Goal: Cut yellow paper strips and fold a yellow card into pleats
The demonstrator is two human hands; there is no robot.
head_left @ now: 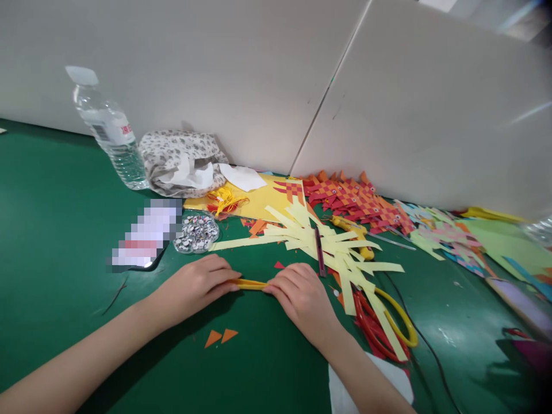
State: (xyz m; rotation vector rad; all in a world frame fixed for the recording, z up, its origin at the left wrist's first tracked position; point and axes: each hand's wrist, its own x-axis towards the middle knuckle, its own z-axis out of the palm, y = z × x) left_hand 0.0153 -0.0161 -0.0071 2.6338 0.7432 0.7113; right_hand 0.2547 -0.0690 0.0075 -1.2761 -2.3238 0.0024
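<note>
Between my two hands stretches a narrow folded yellow-orange paper strip (251, 284). My left hand (200, 282) pinches its left end, and my right hand (297, 293) pinches the right end; both are closed, and the ends are hidden under the fingers. Two small orange paper triangles (213, 338) lie on the green table in front of the strip. Beyond my right hand spreads a loose pile of pale yellow paper strips (336, 247), with a dark red pen-like tool (319, 253) on top.
A water bottle (110, 129), a patterned cloth tissue holder (183, 152), a phone (146, 236) and a bag of googly eyes (196, 233) stand left. Woven red-orange paper fish (353, 198), a yellow glue gun (351, 227) and red- and yellow-handled scissors (401, 313) lie right. A cable trails nearby.
</note>
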